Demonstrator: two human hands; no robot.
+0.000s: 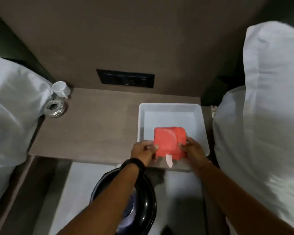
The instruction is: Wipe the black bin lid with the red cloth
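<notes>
Brown bench [92,126] between white pillows; white tray [200,126] at right front corner. Left hand [143,152], right hand [192,150]: fingers pinch folded red cloth [168,141] over tray front edge.

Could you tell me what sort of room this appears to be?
Probably a hotel bedroom: a nightstand stands between two beds with white pillows, a socket panel is set into the headboard wall, and a white cup sits at the back.

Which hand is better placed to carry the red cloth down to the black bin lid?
Left, probably: both hands pinch the red cloth, but the left forearm already passes directly over the black bin lid.
</notes>
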